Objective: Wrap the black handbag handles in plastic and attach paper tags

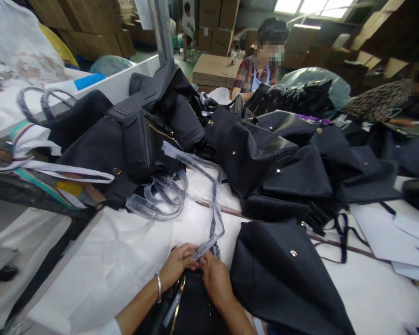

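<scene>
The plastic-wrapped strap runs down from the heap of bags to the near edge of the worktop. Its lower end is pinched by the left hand and the right hand, each grip closed on it above a dark bag. A flat bag lies just to the right.

Both hands are at the near edge of the table. Left hand: bare forearm comes in from lower left, wrist straight, fingers curled, tips pinched. Right hand: forearm comes up from below, back of hand up, knuckles bent. The 2 hands meet at the fingertips, both pinching 1 clear-wrapped strap.
</scene>
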`<act>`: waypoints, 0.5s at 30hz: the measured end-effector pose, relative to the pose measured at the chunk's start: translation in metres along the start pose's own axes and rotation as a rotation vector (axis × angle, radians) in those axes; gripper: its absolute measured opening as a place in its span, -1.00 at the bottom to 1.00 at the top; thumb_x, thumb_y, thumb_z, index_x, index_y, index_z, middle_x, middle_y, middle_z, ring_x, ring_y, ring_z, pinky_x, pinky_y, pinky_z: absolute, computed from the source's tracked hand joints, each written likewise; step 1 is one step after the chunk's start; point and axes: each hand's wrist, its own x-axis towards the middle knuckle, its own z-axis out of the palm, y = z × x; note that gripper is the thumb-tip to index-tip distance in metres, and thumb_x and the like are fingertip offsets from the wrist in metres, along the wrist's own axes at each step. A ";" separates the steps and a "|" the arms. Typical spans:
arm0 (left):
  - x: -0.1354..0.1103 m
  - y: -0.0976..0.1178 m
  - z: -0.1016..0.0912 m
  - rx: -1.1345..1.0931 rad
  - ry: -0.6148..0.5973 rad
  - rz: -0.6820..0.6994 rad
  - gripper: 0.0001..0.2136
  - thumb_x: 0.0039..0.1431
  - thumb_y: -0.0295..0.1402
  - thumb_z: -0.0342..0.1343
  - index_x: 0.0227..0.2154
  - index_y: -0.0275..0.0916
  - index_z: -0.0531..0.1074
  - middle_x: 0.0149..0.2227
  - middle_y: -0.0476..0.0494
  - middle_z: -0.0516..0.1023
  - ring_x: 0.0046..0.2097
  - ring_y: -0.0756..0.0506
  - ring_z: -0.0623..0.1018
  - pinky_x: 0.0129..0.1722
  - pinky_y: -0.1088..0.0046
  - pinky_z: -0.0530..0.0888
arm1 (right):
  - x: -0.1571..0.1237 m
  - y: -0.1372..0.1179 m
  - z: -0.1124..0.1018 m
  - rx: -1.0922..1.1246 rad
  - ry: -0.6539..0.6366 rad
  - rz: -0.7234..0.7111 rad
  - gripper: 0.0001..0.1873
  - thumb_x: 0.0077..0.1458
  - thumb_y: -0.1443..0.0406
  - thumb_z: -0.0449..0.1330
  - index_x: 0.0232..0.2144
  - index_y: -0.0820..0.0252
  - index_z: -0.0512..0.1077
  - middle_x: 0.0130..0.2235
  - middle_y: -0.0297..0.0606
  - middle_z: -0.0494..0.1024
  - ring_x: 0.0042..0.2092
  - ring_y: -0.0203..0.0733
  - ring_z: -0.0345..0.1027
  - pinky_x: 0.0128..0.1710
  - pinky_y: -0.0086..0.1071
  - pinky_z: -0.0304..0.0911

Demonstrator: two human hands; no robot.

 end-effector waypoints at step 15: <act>-0.002 0.016 0.004 0.389 0.103 0.030 -0.69 0.07 -0.17 0.09 -0.20 -0.25 0.51 -0.54 0.04 0.51 -0.65 0.05 0.33 -0.61 0.53 0.20 | -0.004 -0.006 0.013 -0.328 -0.126 0.006 -0.75 0.12 0.47 -0.06 -0.26 0.29 0.41 -0.32 -0.09 0.56 -0.32 -0.11 0.47 -0.34 -0.38 0.21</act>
